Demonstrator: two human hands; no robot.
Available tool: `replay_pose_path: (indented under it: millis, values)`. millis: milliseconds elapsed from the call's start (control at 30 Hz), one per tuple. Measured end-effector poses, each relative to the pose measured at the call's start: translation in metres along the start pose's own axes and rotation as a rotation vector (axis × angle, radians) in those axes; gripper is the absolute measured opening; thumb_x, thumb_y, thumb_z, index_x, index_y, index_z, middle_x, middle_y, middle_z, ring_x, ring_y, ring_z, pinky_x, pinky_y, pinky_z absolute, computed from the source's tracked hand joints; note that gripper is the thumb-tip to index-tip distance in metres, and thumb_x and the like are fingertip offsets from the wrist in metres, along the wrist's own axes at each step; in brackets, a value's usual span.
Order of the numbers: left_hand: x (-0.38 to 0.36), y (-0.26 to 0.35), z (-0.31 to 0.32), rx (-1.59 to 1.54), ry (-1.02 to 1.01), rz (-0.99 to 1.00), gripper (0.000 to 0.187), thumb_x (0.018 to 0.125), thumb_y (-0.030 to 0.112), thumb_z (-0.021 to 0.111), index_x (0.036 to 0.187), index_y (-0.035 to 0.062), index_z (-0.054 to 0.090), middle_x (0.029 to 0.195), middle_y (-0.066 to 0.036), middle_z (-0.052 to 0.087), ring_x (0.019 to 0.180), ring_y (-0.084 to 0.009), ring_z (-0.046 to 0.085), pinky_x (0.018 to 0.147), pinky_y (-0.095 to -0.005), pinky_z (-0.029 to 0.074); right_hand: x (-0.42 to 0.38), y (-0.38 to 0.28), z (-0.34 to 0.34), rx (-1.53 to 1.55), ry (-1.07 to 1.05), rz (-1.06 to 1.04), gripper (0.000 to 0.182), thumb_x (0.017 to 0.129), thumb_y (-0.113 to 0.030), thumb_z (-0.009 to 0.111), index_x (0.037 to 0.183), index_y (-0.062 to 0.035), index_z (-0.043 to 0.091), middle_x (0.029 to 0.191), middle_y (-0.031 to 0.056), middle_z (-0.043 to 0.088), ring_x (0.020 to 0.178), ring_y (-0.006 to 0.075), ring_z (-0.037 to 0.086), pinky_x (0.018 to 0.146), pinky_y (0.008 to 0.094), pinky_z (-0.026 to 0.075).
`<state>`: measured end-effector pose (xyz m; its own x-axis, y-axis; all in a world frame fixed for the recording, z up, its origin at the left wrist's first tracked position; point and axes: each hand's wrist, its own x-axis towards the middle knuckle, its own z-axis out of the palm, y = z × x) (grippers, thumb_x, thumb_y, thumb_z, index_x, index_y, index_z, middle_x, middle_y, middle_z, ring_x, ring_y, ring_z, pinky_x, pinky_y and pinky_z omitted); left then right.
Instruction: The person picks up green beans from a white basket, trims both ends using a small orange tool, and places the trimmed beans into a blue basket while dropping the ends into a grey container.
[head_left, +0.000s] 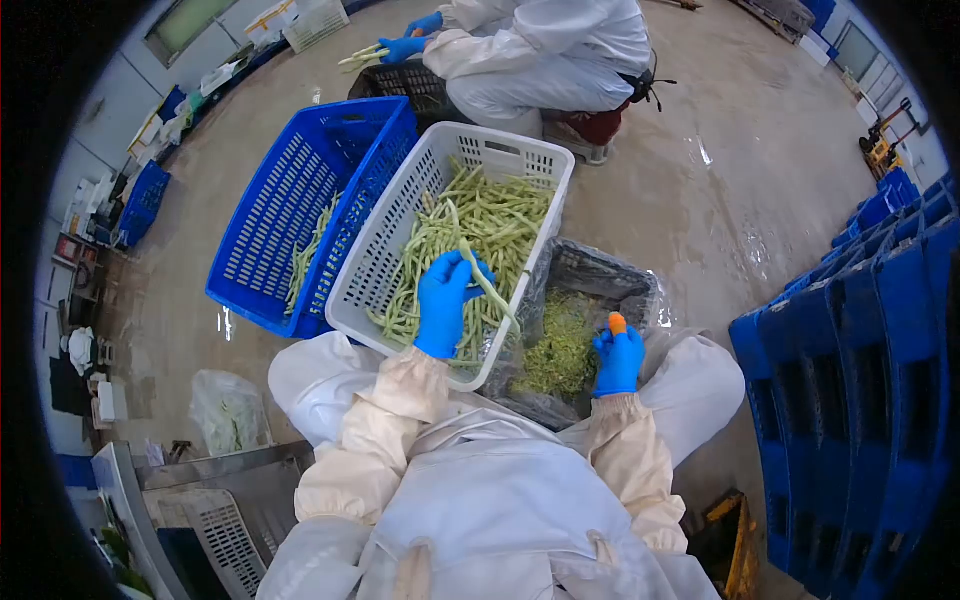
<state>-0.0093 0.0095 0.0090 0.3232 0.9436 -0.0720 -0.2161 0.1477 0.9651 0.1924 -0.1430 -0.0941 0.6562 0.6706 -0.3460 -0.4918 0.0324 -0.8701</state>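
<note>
Long pale green beans [480, 215] fill much of a white slotted basket [385, 235] in front of me. Over the basket, my left hand [445, 305] is closed on one green bean [485, 280], which slants across its fingertips. My right hand [618, 362], its fingers curled, is over the right side of a dark crate [610, 265] lined with clear plastic. A small orange piece [617, 323] shows at its fingertips; I cannot tell whether it is held or worn. Green trimmings [562, 345] lie in the crate beside this hand. Both hands wear blue gloves.
A blue basket [285, 200] with some beans stands against the white one's left side. Across from me, a person in white coveralls [545, 60] sits holding beans over a black crate [405, 85]. Blue pallets [860, 370] are stacked at right. A plastic bag [228, 410] lies at left.
</note>
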Motion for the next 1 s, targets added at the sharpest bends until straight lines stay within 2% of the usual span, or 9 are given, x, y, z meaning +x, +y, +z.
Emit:
replay_pose_path:
  millis: [167, 267, 500, 600, 700, 767, 800, 867, 1000]
  values:
    - [0.001, 0.001, 0.007, -0.065, 0.075, -0.048, 0.019, 0.089, 0.013, 0.049, 0.103, 0.0005, 0.053, 0.09, -0.01, 0.061, 0.081, -0.0194, 0.063, 0.07, -0.0312, 0.054, -0.038, 0.0, 0.059, -0.279, -0.355, -0.327, 0.017, 0.086, -0.011, 0.055, 0.098, 0.0011, 0.058, 0.083, 0.0044, 0.061, 0.076, 0.012, 0.057, 0.07, 0.0272, 0.046]
    - [-0.004, -0.006, 0.013, -0.128, 0.078, -0.024, 0.02, 0.09, 0.013, 0.049, 0.104, 0.0005, 0.053, 0.091, -0.01, 0.061, 0.082, -0.02, 0.063, 0.07, -0.0312, 0.054, -0.043, 0.006, 0.06, -0.412, -0.538, -0.232, 0.022, 0.089, -0.012, 0.052, 0.106, 0.0012, 0.056, 0.085, 0.0057, 0.062, 0.078, 0.0137, 0.059, 0.073, 0.0273, 0.046]
    - [-0.01, -0.01, 0.009, -0.16, 0.112, -0.022, 0.02, 0.09, 0.013, 0.048, 0.105, 0.0012, 0.052, 0.09, -0.011, 0.061, 0.082, -0.0208, 0.063, 0.07, -0.0314, 0.054, -0.045, 0.007, 0.059, -0.544, -0.472, -0.288, 0.021, 0.091, -0.016, 0.049, 0.101, 0.0005, 0.057, 0.08, 0.0078, 0.061, 0.073, 0.0139, 0.058, 0.068, 0.0275, 0.046]
    - [-0.009, -0.018, -0.001, -0.101, 0.096, -0.083, 0.022, 0.091, 0.013, 0.047, 0.109, 0.0011, 0.051, 0.098, -0.01, 0.06, 0.087, -0.0201, 0.061, 0.071, -0.0311, 0.053, -0.045, 0.007, 0.057, -0.75, -0.409, -0.439, 0.019, 0.087, -0.016, 0.052, 0.099, -0.0024, 0.056, 0.078, 0.0149, 0.06, 0.067, 0.0281, 0.058, 0.059, 0.0352, 0.045]
    - [-0.007, -0.024, -0.005, 0.096, 0.231, 0.113, 0.03, 0.087, 0.011, 0.051, 0.116, 0.0018, 0.049, 0.107, -0.012, 0.057, 0.093, -0.0228, 0.06, 0.076, -0.0335, 0.051, -0.049, -0.006, 0.06, -0.958, -0.313, -0.71, 0.017, 0.081, -0.013, 0.054, 0.094, -0.003, 0.056, 0.078, 0.0172, 0.058, 0.069, 0.0347, 0.055, 0.061, 0.041, 0.042]
    - [-0.02, 0.004, 0.01, 1.118, 0.135, 0.856, 0.039, 0.081, 0.013, 0.058, 0.119, 0.006, 0.05, 0.119, -0.012, 0.05, 0.098, -0.0246, 0.057, 0.082, -0.0362, 0.047, -0.051, -0.012, 0.062, -1.115, -0.308, -0.878, 0.016, 0.077, -0.012, 0.055, 0.09, -0.0035, 0.055, 0.077, 0.0157, 0.056, 0.069, 0.0347, 0.052, 0.063, 0.0432, 0.039]
    - [-0.025, 0.001, 0.011, 1.12, 0.143, 0.85, 0.039, 0.081, 0.013, 0.058, 0.119, 0.006, 0.05, 0.119, -0.012, 0.05, 0.098, -0.0246, 0.057, 0.082, -0.0362, 0.047, -0.053, -0.014, 0.063, -1.115, -0.318, -0.877, 0.016, 0.077, -0.012, 0.055, 0.09, -0.0035, 0.055, 0.077, 0.0157, 0.056, 0.069, 0.0347, 0.052, 0.063, 0.0432, 0.039]
    - [-0.035, -0.012, 0.012, 1.454, -0.468, 0.997, 0.035, 0.078, 0.011, 0.06, 0.113, 0.009, 0.056, 0.111, -0.011, 0.056, 0.094, -0.0287, 0.058, 0.085, -0.0347, 0.045, -0.056, -0.018, 0.067, -1.2, -0.385, -0.898, 0.016, 0.074, -0.012, 0.057, 0.087, -0.004, 0.054, 0.076, 0.0148, 0.054, 0.07, 0.0343, 0.05, 0.065, 0.043, 0.038]
    - [-0.043, -0.049, 0.008, 1.35, -0.636, 0.357, 0.025, 0.078, 0.012, 0.06, 0.103, 0.0118, 0.062, 0.099, -0.01, 0.062, 0.092, -0.029, 0.058, 0.081, -0.0326, 0.045, -0.058, -0.009, 0.065, -1.223, -0.359, -0.914, 0.019, 0.072, -0.011, 0.057, 0.089, -0.0029, 0.056, 0.075, 0.016, 0.055, 0.067, 0.033, 0.052, 0.061, 0.0389, 0.039]
